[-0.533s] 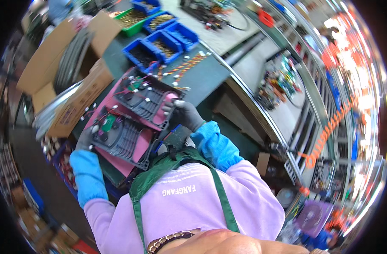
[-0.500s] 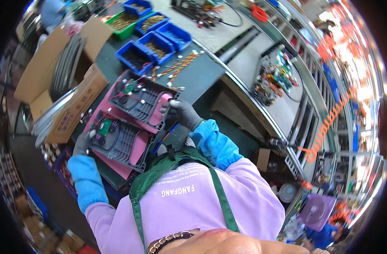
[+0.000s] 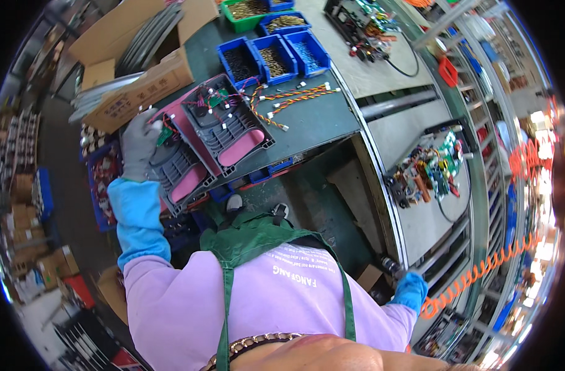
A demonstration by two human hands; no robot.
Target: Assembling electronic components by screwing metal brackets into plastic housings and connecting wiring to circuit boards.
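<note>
My left hand [image 3: 140, 141], in a grey glove, lies along the outer edge of the left grey plastic housing [image 3: 176, 162], its fingers curled at the corner beside a small green circuit board [image 3: 166, 131]. A second grey housing [image 3: 225, 127] sits to the right, with a green board and thin wires inside. Pink sheet material [image 3: 184, 123] shows beneath and through both housings. Far to the right, my right arm's blue sleeve [image 3: 411, 292] reaches beside a dark cylindrical tool [image 3: 390, 266] at the bench edge. My right hand's fingers are hidden there.
Blue bins [image 3: 273, 62] of small parts stand behind the housings, near a green bin [image 3: 242, 18]. Twisted red-yellow wire leads [image 3: 301, 94] lie on the bench. An open carton [image 3: 146, 89] stands left. Wired assemblies [image 3: 431, 164] and an orange coiled hose [image 3: 480, 272] are right.
My right hand has left the right housing and moved far right to the bench edge. My left hand has shifted up along the left housing. The whole view has turned.
</note>
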